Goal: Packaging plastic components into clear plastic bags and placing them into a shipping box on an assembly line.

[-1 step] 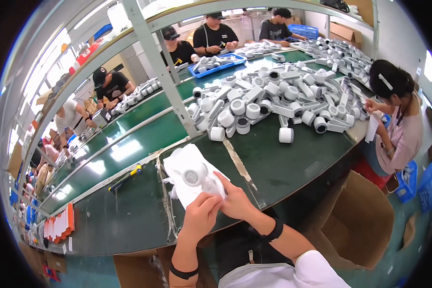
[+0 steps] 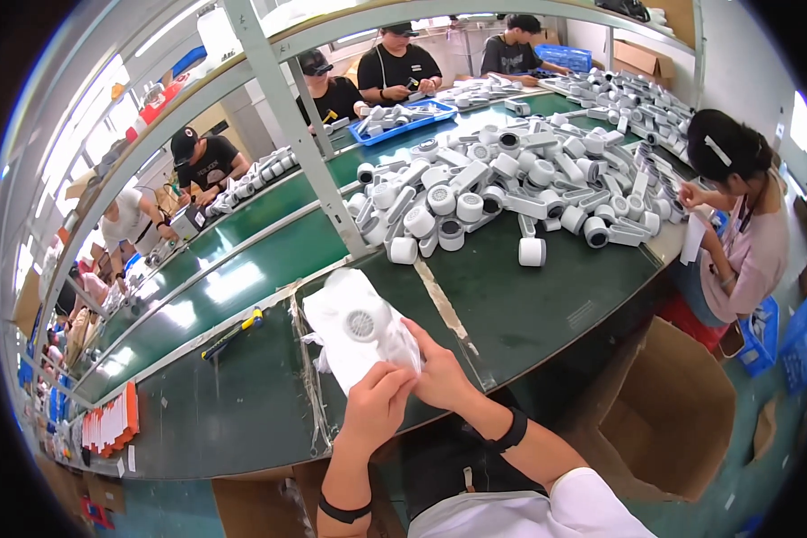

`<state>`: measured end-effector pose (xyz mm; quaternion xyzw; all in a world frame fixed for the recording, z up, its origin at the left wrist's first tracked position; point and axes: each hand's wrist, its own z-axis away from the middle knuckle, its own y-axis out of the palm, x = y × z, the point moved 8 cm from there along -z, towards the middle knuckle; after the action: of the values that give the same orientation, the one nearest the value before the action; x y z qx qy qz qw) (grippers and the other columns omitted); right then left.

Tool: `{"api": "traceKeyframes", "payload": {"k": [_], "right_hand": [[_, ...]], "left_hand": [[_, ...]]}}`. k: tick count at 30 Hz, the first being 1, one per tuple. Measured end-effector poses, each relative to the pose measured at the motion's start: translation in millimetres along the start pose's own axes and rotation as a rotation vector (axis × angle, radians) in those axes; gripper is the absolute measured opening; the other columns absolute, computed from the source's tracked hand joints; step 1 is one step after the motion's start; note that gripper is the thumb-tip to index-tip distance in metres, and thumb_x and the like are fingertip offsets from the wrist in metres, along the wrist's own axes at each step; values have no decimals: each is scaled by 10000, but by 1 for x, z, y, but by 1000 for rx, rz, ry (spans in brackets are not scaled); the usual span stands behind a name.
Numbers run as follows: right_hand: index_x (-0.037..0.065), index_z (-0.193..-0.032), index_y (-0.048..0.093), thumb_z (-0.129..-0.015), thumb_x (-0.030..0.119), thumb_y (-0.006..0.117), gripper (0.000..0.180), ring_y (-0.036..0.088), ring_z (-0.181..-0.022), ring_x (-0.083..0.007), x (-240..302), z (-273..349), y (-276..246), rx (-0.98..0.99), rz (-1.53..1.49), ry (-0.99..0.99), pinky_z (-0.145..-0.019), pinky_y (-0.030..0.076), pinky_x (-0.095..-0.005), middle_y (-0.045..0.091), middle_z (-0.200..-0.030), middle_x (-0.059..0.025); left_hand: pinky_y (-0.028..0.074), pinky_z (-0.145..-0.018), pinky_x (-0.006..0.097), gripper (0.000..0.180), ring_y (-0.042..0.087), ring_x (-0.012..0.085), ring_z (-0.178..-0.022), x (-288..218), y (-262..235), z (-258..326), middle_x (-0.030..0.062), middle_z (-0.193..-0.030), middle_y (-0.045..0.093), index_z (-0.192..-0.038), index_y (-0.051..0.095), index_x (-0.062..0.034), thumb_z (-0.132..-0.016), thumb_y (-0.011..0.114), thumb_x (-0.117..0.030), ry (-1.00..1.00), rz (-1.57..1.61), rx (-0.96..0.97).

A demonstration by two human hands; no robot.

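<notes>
- A white plastic device in a thin clear bag (image 2: 357,327), round grille showing, sits just above the fingertips, over the green table (image 2: 511,296).
- The left hand (image 2: 378,403) and right hand (image 2: 439,372) pinch the bag's lower edge, fingers closed on it.
- Beyond the fingers lies a heap of white cylindrical parts (image 2: 511,193).

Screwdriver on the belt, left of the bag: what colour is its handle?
Yellow and blue; the screwdriver shows best in the head view.

Two bare forearms, black band on left wrist (image 2: 344,511), black band on right wrist (image 2: 511,432), white short sleeve (image 2: 583,504) on right arm, white garment at chest.
</notes>
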<state>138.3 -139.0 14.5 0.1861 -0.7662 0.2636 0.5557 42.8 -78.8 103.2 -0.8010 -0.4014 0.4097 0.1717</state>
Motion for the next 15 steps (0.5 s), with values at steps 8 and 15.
{"api": "traceKeyframes", "payload": {"k": [8,15], "right_hand": [[-25,-1335,470,-908,221,685,538,613,-964,-128,1,4,-24,-250,-196,-32,-841,500,-275,651,-1097,-108],[-11,-1308,456,-991,189,553,387,577,-1029,-108,12,13,8,-149,-591,-9,-877,477,-257,602,-1169,-79]], "left_hand": [[498,-644,298,104,621,217,-709,2,19,21,97,-826,617,-941,655,-3,-842,686,-15,-175,265,395],[449,-954,309,408,536,165,-1128,71,6,45,97,-1236,543,-1324,427,8,-971,562,-145,-617,825,-473]]}}
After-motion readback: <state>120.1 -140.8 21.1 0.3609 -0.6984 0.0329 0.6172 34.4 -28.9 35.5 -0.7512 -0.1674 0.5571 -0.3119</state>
